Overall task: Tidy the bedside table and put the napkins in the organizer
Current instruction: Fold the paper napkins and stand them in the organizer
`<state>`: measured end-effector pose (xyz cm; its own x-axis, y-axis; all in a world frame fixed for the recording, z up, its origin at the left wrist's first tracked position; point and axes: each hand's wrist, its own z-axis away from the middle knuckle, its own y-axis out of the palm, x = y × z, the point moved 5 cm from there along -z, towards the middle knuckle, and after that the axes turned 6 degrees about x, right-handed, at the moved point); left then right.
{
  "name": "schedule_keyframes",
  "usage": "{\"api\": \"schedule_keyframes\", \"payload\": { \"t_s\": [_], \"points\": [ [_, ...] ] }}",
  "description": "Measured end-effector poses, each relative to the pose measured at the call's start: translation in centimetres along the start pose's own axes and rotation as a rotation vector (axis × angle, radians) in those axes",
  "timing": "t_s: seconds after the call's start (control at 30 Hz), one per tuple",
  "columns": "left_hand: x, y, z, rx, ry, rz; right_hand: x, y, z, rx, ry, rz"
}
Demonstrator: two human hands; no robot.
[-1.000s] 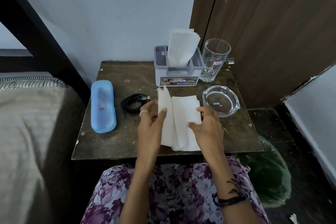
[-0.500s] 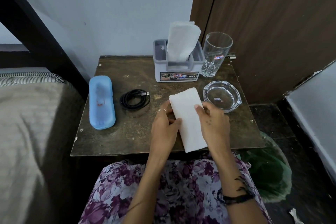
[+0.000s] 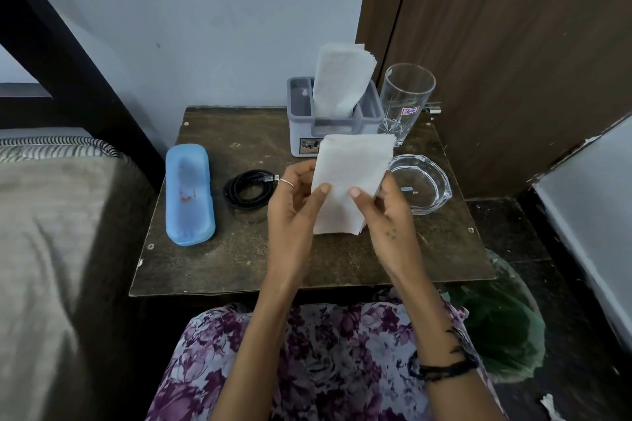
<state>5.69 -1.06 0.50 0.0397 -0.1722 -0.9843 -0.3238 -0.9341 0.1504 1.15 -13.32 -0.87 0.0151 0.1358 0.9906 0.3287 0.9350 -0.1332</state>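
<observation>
A folded napkin [image 3: 352, 181] is held upright above the counter [image 3: 239, 256], pinched at its lower half between thumb and fingers of the left hand [image 3: 297, 202] and the right hand [image 3: 383, 208]. The organizer [image 3: 301, 120], already holding a stack of napkins [image 3: 342, 79], stands just beyond the hands. The folding step appears finished; next, the napkin would need to be carried forward and slid into the occupied slot.

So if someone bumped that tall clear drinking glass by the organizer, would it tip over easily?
Probably: the tall clear drinking glass is narrow and looks empty, so likely top-heavy. It stands near the brown table's back edge, and being glass, it may break if it fell.
</observation>
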Motion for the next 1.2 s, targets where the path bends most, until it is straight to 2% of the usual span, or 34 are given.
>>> {"api": "schedule_keyframes", "payload": {
  "t_s": [0.13,0.23,0.4,0.57,0.7,0.83,1.03,1.2],
  "points": [
    [-0.7,0.2,0.2,0.062,0.117,-0.029,0.7,0.1,0.1,0.008,-0.065,-0.019],
    [-0.9,0.3,0.2,0.124,0.205,-0.187,0.4,0.2,0.0,0.061,-0.034,0.028],
    [-1.3,0.2,0.2,0.111,0.258,-0.441,0.3,0.1,0.0,0.055,-0.017,0.050],
    [-1.9,-0.1,0.3,0.069,0.282,-0.497,0.1,0.1,-0.1,0.062,-0.010,0.087],
    [-2.1,-0.1,0.2,0.093,0.249,-0.455,-0.1,0.2,-0.1,0.078,0.009,0.062],
    [-0.9,-0.2,0.1,0.109,0.116,-0.340,-0.5,0.2,-0.4,0.099,0.007,0.152],
    [2.5,-0.3,-0.2,0.203,-0.086,-0.426,-1.1,0.5,-0.5,0.149,0.046,0.311],
    [2.8,-0.6,-0.5,0.130,-0.089,-0.386,-1.4,0.5,-0.6,0.173,0.096,0.349]
  ]
}}
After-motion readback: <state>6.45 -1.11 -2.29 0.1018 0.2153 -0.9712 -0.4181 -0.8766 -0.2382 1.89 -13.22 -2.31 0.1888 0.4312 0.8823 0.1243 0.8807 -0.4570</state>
